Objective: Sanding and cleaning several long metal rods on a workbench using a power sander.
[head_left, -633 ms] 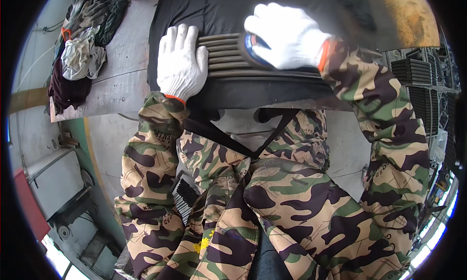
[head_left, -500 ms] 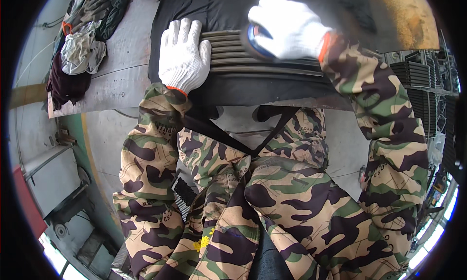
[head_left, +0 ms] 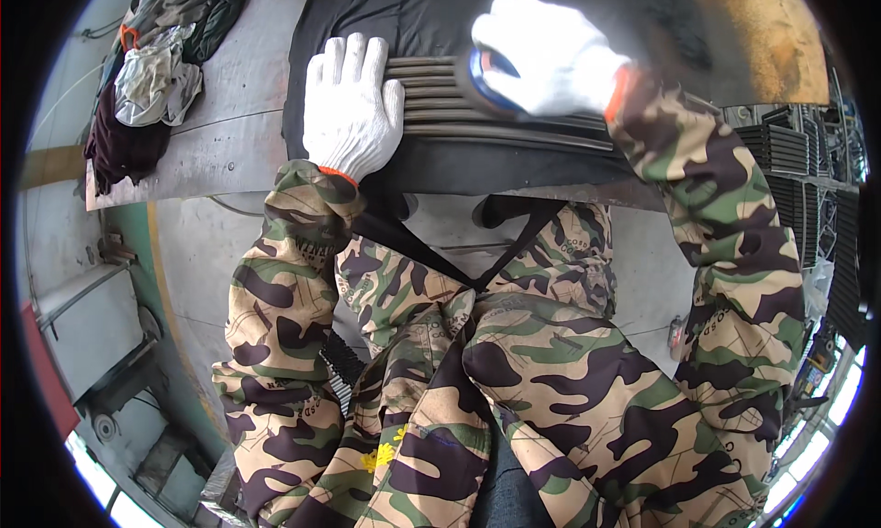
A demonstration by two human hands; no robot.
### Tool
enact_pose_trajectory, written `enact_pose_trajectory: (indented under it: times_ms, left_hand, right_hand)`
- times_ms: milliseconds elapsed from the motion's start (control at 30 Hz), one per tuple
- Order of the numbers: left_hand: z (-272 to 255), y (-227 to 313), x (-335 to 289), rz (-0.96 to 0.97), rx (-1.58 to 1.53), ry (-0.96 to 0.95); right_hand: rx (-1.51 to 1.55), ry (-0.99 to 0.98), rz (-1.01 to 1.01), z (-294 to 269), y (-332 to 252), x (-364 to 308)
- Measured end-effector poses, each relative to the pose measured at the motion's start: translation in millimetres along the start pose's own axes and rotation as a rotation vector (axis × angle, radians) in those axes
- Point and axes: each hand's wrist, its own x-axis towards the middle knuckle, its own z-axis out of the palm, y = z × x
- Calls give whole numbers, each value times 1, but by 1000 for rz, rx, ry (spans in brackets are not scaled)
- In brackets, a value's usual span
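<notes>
Several dark metal rods lie side by side on a black cloth spread over the table. Flat across their left ends rests my left hand, in a white knitted glove, with the fingers stretched out. My right hand, gloved alike, is closed round a rounded blue hand tool with a dark edge, above the middle of the rods. Motion blurs the tool and my hand hides much of it, so its exact kind does not show. The rods' right part runs beneath my right hand and sleeve.
A pile of crumpled clothes and rags lies on the bare metal tabletop at the left. To the right stands a rack with stacked dark bars. A brown, stained board is at the far right.
My right hand with the blue tool sits slightly farther right in the picture, and the tool stays blurred. My left hand stays flat on the rods. The whole view has shifted a little.
</notes>
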Motion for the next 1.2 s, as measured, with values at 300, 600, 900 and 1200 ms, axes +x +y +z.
enact_pose_trajectory:
  times_ms: [300,600,900,1200]
  left_hand:
    - [-7,6,9,18,-59,22]
    - [8,5,-5,33,25,40]
    - [4,2,10,-4,-43,-17]
    - [12,-5,2,11,42,-22]
  right_hand:
    - [-7,2,-23,3,2,8]
    - [-23,61,6,9,18,-21]
    - [-40,9,47,-8,41,-90]
    - [-10,41,12,0,21,-63]
